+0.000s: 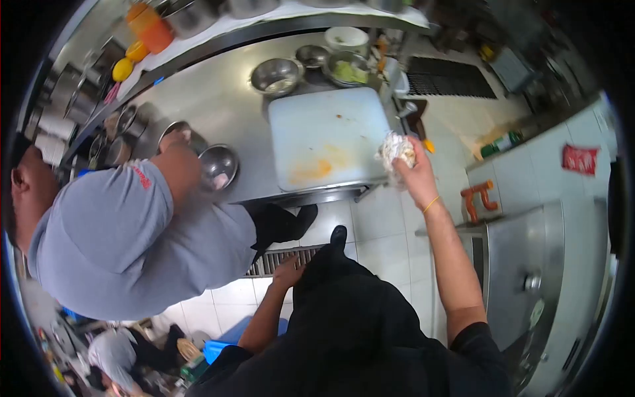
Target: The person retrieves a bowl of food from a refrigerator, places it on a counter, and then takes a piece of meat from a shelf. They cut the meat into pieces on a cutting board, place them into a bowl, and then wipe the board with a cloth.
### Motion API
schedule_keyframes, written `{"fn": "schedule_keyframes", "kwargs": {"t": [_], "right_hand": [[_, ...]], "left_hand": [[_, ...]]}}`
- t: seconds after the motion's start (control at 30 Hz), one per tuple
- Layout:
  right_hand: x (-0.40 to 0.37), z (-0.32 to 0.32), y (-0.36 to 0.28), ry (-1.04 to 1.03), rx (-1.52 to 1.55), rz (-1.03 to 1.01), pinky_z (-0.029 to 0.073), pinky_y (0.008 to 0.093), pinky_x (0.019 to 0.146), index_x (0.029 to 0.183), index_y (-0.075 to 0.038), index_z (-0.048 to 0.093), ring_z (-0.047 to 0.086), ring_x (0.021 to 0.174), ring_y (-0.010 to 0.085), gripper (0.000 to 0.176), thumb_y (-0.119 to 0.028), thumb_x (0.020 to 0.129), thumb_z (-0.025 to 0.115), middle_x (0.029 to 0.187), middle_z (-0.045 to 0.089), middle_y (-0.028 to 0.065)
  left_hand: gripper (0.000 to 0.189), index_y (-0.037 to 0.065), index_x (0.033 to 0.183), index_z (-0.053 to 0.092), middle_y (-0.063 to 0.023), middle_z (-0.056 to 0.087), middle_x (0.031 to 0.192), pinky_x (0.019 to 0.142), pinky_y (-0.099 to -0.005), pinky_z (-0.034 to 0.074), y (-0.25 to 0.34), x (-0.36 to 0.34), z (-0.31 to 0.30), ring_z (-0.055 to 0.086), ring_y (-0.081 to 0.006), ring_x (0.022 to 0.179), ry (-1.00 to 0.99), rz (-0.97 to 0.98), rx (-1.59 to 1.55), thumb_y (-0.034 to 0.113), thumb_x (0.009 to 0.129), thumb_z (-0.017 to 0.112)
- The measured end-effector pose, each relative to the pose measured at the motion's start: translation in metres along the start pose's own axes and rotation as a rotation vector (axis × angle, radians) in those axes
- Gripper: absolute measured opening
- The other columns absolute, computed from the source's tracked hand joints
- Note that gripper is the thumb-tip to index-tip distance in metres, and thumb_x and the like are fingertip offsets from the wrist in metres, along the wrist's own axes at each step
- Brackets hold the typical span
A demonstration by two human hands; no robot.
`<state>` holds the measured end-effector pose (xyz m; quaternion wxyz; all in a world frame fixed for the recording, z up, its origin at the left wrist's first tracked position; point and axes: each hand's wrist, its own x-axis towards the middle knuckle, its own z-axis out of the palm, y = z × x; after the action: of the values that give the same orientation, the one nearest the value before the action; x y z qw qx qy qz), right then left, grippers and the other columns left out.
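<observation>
My right hand [415,171] is raised and closed around a crumpled plastic bag [395,149] with pale food inside, held just off the right edge of a white cutting board [327,135]. My left hand [288,270] hangs low with its fingers spread against my dark apron, holding nothing. The board lies on a steel counter [218,106] and carries orange smears.
A co-worker in a grey shirt [126,231] leans over the counter at left, one hand by a steel bowl [218,165]. More steel bowls [278,76] and a white tub [346,38] stand behind the board. A steel cabinet [536,264] stands at right; a floor drain grate [278,259] below.
</observation>
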<state>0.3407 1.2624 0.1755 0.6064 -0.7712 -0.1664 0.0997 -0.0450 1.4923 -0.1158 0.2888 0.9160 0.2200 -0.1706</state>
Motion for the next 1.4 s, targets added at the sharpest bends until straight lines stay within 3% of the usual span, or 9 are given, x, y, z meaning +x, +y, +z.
{"fn": "schedule_keyframes", "kwargs": {"t": [0.13,0.2,0.23,0.43,0.7,0.87,1.2,1.3,1.4], "right_hand": [[0.126,0.027,0.047,-0.032,-0.333,-0.212,0.049,0.0409,0.104,0.137,-0.003,0.055,0.063,0.119,0.0363,0.058,-0.017,0.083,0.072,0.126,0.065,0.0232],[0.170,0.048,0.048,-0.036,-0.464,-0.235,0.048,0.0443,0.104,0.139,-0.007,0.055,0.060,0.121,0.0400,0.058,-0.019,0.084,0.070,0.127,0.064,0.0255],[0.192,0.059,0.056,-0.063,-0.494,-0.257,0.049,0.0448,0.104,0.140,-0.009,0.055,0.060,0.121,0.0407,0.059,-0.020,0.084,0.070,0.127,0.063,0.0249],[0.269,0.102,0.121,-0.213,-0.717,-0.240,0.051,0.0459,0.101,0.139,-0.018,0.058,0.061,0.117,0.0415,0.059,-0.027,0.082,0.070,0.129,0.061,0.0194],[0.164,0.068,0.111,-0.593,-0.730,-0.193,0.052,0.0463,0.098,0.134,-0.021,0.064,0.062,0.113,0.0394,0.058,-0.024,0.077,0.073,0.121,0.059,0.0188],[0.025,0.023,0.072,-1.203,-0.506,-0.221,0.054,0.0471,0.094,0.128,-0.021,0.065,0.064,0.109,0.0383,0.052,-0.025,0.077,0.074,0.118,0.063,0.0150],[0.236,0.114,0.078,-0.319,-0.592,-0.170,0.055,0.0486,0.092,0.130,-0.014,0.059,0.063,0.113,0.0396,0.050,-0.026,0.083,0.071,0.124,0.060,0.0166],[0.267,0.153,0.089,-0.253,-0.729,-0.009,0.055,0.0504,0.091,0.130,-0.016,0.058,0.063,0.113,0.0407,0.050,-0.029,0.084,0.072,0.121,0.060,0.0186],[0.218,0.182,0.094,-0.594,-0.632,-0.085,0.051,0.0510,0.100,0.133,-0.019,0.060,0.060,0.123,0.0383,0.052,-0.030,0.083,0.073,0.132,0.061,0.0176]], "left_hand": [[0.052,0.001,0.121,0.069,-0.0233,0.068,0.126,0.104,-0.0477,0.049,-0.042,-0.015,0.034,0.061,-0.0404,0.124,-0.117,-0.248,-0.375,0.045,0.094,0.065],[0.050,0.002,0.122,0.069,-0.0244,0.068,0.125,0.101,-0.0478,0.051,-0.099,-0.032,0.092,0.063,-0.0410,0.119,-0.196,-0.015,-0.064,0.043,0.096,0.064],[0.044,0.003,0.122,0.069,-0.0240,0.069,0.123,0.095,-0.0442,0.055,-0.083,-0.045,0.086,0.065,-0.0381,0.115,-0.188,-0.428,-0.373,0.039,0.096,0.065],[0.037,0.005,0.125,0.065,-0.0121,0.070,0.104,0.076,-0.0413,0.059,-0.010,-0.121,0.061,0.071,-0.0264,0.097,0.058,-1.065,-1.099,0.029,0.096,0.066],[0.042,0.007,0.132,0.060,-0.0090,0.065,0.106,0.072,-0.0421,0.058,0.080,-0.183,0.146,0.068,-0.0259,0.090,0.032,-1.027,-1.143,0.032,0.099,0.062],[0.039,0.007,0.130,0.062,-0.0051,0.067,0.087,0.058,-0.0340,0.055,0.162,-0.145,0.137,0.065,-0.0175,0.072,-0.025,-1.184,-1.219,0.033,0.101,0.063],[0.034,0.006,0.125,0.066,-0.0006,0.066,0.085,0.059,-0.0286,0.049,0.244,-0.162,0.127,0.058,-0.0101,0.070,0.514,-1.157,-1.244,0.030,0.101,0.067],[0.034,0.006,0.124,0.067,-0.0012,0.068,0.089,0.061,-0.0309,0.052,0.250,-0.193,0.162,0.063,-0.0143,0.076,0.489,-1.237,-1.143,0.030,0.101,0.067],[0.038,0.006,0.128,0.065,-0.0046,0.070,0.099,0.066,-0.0366,0.056,0.277,-0.200,0.160,0.066,-0.0197,0.084,0.410,-1.356,-1.170,0.031,0.100,0.068]]}}
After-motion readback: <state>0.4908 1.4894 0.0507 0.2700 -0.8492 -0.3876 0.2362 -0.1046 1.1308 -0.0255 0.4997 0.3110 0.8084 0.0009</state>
